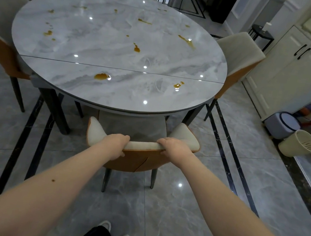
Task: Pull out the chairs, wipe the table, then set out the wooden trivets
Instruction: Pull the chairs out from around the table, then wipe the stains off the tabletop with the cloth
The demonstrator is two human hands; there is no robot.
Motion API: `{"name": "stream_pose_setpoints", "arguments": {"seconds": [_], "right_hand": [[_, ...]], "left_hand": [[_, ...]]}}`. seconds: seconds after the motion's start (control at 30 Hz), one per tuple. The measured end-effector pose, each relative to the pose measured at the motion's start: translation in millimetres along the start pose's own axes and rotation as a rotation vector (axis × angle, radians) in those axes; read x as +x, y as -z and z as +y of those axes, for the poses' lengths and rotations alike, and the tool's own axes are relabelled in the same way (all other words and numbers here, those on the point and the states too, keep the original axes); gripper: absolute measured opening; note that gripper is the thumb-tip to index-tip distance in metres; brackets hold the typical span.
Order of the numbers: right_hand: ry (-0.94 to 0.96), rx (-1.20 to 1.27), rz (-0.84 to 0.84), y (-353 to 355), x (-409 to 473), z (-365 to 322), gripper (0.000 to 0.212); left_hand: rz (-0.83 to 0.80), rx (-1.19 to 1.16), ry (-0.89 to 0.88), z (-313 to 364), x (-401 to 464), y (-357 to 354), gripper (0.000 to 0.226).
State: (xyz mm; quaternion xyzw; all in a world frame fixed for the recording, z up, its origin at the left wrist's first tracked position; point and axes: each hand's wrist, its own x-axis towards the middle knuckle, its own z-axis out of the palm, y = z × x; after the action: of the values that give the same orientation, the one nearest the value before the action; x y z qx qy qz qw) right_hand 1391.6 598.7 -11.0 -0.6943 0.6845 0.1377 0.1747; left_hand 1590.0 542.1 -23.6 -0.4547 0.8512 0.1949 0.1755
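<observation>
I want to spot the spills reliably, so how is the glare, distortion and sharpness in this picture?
Head view: ceiling lights show as small white glare dots on the glossy table, one on the amber spill; wide-angle distortion bends the floor lines and cabinet; the left hand and right hand on the chair are sharp; far corners look softer.

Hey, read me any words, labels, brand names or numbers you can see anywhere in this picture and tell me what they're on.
None: no readable text shows on the table, the chairs, the near chair that both hands hold, the cabinet or the bins.
</observation>
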Motion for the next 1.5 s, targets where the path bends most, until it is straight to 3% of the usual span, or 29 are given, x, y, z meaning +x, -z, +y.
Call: {"name": "stream_pose_setpoints", "arguments": {"seconds": [0.23,0.4,0.67,0.93,1.23,1.5], "right_hand": [[-0.062,0.060,0.083,15.9,-13.1,7.8,0.052],[-0.041,0.044,0.214,34.4,-17.5,10.6,0.057],[-0.179,0.158,0.320,43.5,-47.9,35.8,0.057],[-0.446,0.244,0.342,14.9,-121.8,108.0,0.056],[-0.856,0.363,0.424,-33.4,-267.4,216.6,0.055],[-1.333,0.459,0.530,-88.0,-432.3,221.8,0.058]], "left_hand": [[0.020,-0.031,-0.108,5.5,-0.7,24.5,0.058],[0.148,-0.038,-0.133,8.5,2.4,44.1,0.057],[0.258,-0.024,-0.270,44.7,28.3,75.1,0.052],[0.176,0.068,-0.514,166.3,57.3,77.1,0.054],[0.122,0.140,-0.844,371.1,61.3,56.8,0.054],[-0.057,0.229,-1.272,528.8,-0.2,9.1,0.058]]}}
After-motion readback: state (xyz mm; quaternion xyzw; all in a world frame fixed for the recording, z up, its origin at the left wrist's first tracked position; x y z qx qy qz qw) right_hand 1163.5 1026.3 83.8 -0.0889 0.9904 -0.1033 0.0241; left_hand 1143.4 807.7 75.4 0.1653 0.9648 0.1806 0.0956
